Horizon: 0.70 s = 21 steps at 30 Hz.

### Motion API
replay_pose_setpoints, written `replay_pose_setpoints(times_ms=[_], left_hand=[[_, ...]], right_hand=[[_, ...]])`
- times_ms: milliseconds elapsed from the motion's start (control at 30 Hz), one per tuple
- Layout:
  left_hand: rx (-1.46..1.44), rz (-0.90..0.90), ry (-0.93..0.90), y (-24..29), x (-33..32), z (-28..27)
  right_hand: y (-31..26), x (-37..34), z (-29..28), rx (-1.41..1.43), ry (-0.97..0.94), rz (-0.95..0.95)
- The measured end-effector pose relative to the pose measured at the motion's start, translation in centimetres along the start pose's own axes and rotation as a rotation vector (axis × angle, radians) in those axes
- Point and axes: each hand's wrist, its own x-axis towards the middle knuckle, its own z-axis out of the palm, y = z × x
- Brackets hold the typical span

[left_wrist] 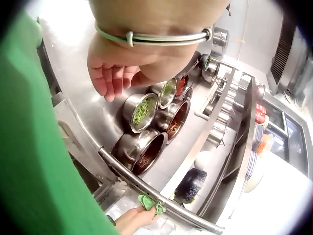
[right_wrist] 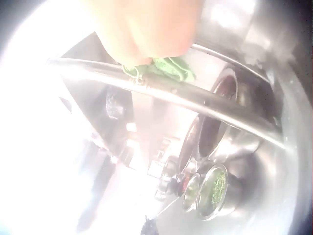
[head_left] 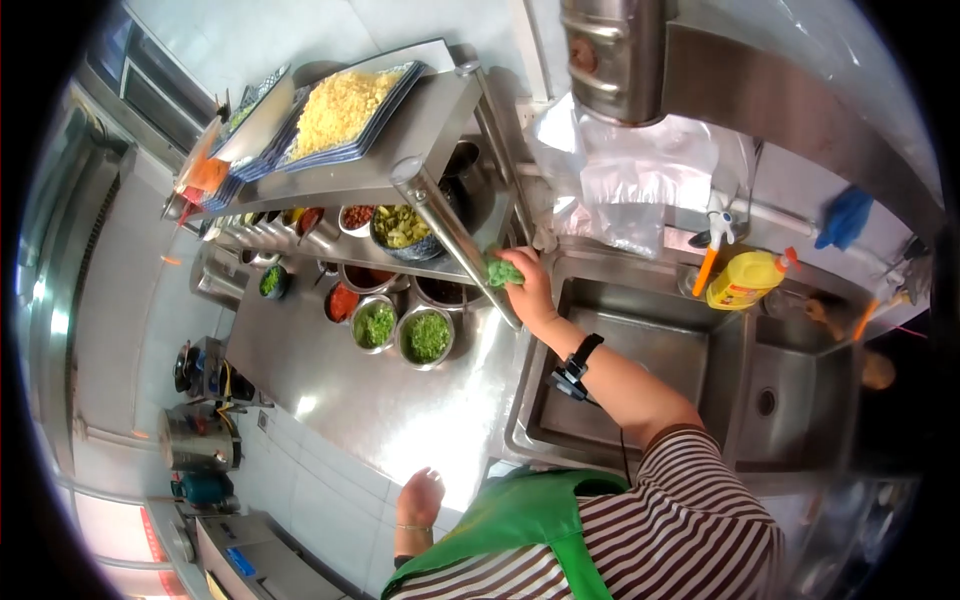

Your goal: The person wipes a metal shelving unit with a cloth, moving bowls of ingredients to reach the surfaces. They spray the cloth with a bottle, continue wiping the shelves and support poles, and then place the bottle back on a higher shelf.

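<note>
My right hand (head_left: 531, 292) grips a green cloth (head_left: 503, 271) against the slanting metal post (head_left: 440, 220) of the shelf, beside the sink. In the right wrist view the cloth (right_wrist: 171, 69) is bunched under the fingers, right at the post (right_wrist: 186, 100). My left hand (head_left: 421, 497) hangs over the near edge of the steel counter (head_left: 330, 385), holding nothing. Its fingers are loosely bent in the left wrist view, with a bangle (left_wrist: 166, 39) round the wrist. Steel bowls of chopped greens (head_left: 427, 337) stand on the counter near the post.
A double sink (head_left: 640, 345) lies to the right, with a yellow bottle (head_left: 745, 280) and an orange-handled brush (head_left: 707, 268) behind it. The upper shelf (head_left: 400, 125) holds a tray of yellow shreds (head_left: 340, 108). Red and dark sauces (head_left: 341, 302) sit in bowls below.
</note>
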Motion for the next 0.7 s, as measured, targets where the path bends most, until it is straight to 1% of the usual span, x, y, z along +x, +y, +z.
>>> replay_pose_setpoints(times_ms=[33,67,133,200,233,300,333,400,467,500,533,567,600,633,667,700], left_hand=[[0.062,0.049,0.003,0.0,0.1,0.5],[0.072,0.052,0.001,0.2,0.3,1.0],[0.117,0.111,-0.055,0.6,0.2,2.6],[0.126,0.116,-0.067,0.8,-0.4,3.9],[0.130,0.115,-0.078,0.9,-0.7,4.1],[0.137,0.122,-0.053,0.7,-0.7,3.4],[0.137,0.128,-0.034,0.7,-0.5,2.8],[0.128,0.126,-0.086,0.7,-0.2,1.5],[0.072,0.044,-0.044,0.4,0.7,0.5],[0.072,0.008,-0.063,0.5,0.7,0.6],[0.076,0.010,-0.066,0.5,1.0,0.8],[0.132,0.033,-0.023,0.4,1.1,0.9],[0.189,0.056,0.021,0.4,0.8,1.8],[0.196,0.057,0.022,0.6,0.7,2.3],[0.186,0.071,-0.072,0.7,0.6,2.7],[0.176,0.087,-0.166,0.8,0.4,3.1]], right_hand=[[0.5,0.7,0.0,0.002,0.009,-0.003],[1.1,1.6,-0.1,0.011,0.021,0.023],[2.8,3.8,-0.2,0.024,0.041,0.054],[4.9,7.2,-0.3,-0.051,0.114,0.088],[5.9,8.2,0.0,-0.046,0.119,0.091],[7.6,9.5,0.6,-0.004,0.257,0.103],[6.6,9.2,0.7,-0.001,0.263,0.100],[4.3,6.1,0.9,0.046,0.238,0.162],[3.0,2.9,0.4,0.059,0.132,0.154],[3.0,2.9,0.2,0.059,0.136,0.150],[3.1,2.8,0.1,0.072,0.102,0.141],[3.1,2.7,0.0,0.086,0.071,0.137],[3.7,3.3,0.1,0.087,0.080,0.141],[5.1,4.9,0.5,0.055,0.167,0.147],[6.4,6.6,0.7,0.023,0.251,0.152],[7.4,8.4,0.6,0.028,0.253,0.153]])
